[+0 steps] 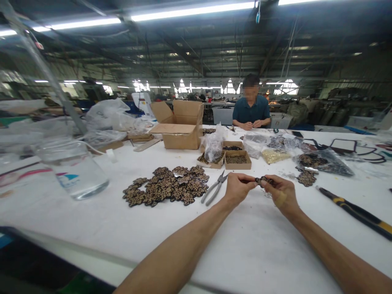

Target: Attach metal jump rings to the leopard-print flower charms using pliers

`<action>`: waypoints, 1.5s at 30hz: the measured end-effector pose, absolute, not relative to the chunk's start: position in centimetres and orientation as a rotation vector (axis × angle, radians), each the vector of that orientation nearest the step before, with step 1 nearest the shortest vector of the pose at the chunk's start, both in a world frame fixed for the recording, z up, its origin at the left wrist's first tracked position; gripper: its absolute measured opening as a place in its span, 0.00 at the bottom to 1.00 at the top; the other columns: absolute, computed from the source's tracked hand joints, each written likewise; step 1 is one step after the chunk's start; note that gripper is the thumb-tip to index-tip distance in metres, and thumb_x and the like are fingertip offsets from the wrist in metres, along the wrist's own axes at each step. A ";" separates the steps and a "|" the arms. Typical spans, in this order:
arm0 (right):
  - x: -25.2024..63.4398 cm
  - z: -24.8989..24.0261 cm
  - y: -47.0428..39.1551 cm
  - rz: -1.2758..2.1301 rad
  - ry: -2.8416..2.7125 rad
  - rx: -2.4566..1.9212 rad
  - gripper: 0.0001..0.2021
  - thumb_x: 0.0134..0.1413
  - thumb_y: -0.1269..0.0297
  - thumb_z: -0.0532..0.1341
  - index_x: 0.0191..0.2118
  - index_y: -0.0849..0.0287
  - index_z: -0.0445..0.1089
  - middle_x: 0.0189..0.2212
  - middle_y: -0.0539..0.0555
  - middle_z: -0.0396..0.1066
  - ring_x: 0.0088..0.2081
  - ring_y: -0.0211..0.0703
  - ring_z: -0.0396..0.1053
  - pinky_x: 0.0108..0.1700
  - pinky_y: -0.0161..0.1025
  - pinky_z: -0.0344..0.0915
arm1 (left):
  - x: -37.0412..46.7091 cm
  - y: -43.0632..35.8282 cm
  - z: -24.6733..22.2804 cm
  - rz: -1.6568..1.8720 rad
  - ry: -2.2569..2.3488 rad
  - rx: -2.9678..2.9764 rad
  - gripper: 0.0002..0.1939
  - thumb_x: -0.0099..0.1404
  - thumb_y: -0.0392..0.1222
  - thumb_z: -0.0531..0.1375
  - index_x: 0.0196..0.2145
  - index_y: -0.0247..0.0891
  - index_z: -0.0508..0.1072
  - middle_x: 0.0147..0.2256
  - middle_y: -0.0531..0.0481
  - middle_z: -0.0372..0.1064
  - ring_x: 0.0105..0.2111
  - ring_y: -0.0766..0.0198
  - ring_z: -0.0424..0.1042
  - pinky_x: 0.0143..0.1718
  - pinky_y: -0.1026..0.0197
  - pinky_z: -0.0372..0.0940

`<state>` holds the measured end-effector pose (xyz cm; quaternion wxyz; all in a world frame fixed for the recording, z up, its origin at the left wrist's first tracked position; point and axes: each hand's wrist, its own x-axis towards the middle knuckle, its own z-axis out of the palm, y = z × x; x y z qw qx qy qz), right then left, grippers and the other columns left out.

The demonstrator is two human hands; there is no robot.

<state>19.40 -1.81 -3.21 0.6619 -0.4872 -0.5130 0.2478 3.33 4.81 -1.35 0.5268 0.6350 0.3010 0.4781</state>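
Note:
Between my two hands is a small leopard-print fabric patch [265, 179] with a dark edge. My left hand [238, 188] pinches its left edge between thumb and fingertips. Thumb and fingers of my right hand [283, 195] are closed on its right side and cover part of it. A strip of yellowish tape seems to be wrapped on a right-hand finger. Just left of my left hand lie grey-handled pliers [215, 190]. Farther left is a spread-out pile of leopard-print patches [171, 188]. Another bunch of patches [307, 177] lies right of my right hand.
Small boxes of metal pieces [238, 166] stand ahead, with an open cardboard box [183, 141] behind them. Plastic bags [327, 161] lie at right, beside a black-and-yellow tool [352, 210]. A clear water jug [76, 175] stands at left. Across the table sits a person [251, 110].

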 end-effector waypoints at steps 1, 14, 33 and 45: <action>19.4 -3.2 -1.8 0.551 -1.167 -1.105 0.14 0.50 0.55 0.71 0.39 0.59 0.77 0.26 0.51 0.72 0.26 0.40 0.65 0.28 0.38 0.62 | 3.3 4.7 -1.2 1.146 0.718 1.521 0.12 0.50 0.39 0.72 0.33 0.31 0.83 0.32 0.41 0.79 0.30 0.61 0.76 0.35 0.61 0.71; 19.2 -2.9 -1.9 0.609 -1.072 -1.056 0.15 0.48 0.56 0.72 0.38 0.59 0.77 0.22 0.50 0.71 0.25 0.39 0.65 0.26 0.37 0.61 | 3.1 4.3 -0.7 1.135 0.691 1.519 0.16 0.49 0.43 0.73 0.35 0.32 0.83 0.30 0.42 0.79 0.28 0.62 0.75 0.31 0.63 0.69; 19.3 -2.7 -2.3 0.410 -1.287 -1.125 0.13 0.53 0.54 0.69 0.40 0.57 0.79 0.29 0.54 0.75 0.29 0.44 0.68 0.31 0.40 0.65 | 2.8 4.1 0.9 1.047 0.906 1.561 0.09 0.45 0.35 0.72 0.28 0.31 0.82 0.24 0.46 0.76 0.23 0.67 0.68 0.25 0.65 0.62; 19.0 -2.8 -2.2 0.566 -1.206 -1.074 0.15 0.51 0.52 0.69 0.40 0.59 0.78 0.24 0.51 0.71 0.26 0.41 0.64 0.27 0.38 0.61 | 2.9 3.9 0.6 1.058 0.915 1.576 0.09 0.48 0.36 0.71 0.29 0.31 0.82 0.25 0.47 0.76 0.22 0.68 0.68 0.24 0.65 0.61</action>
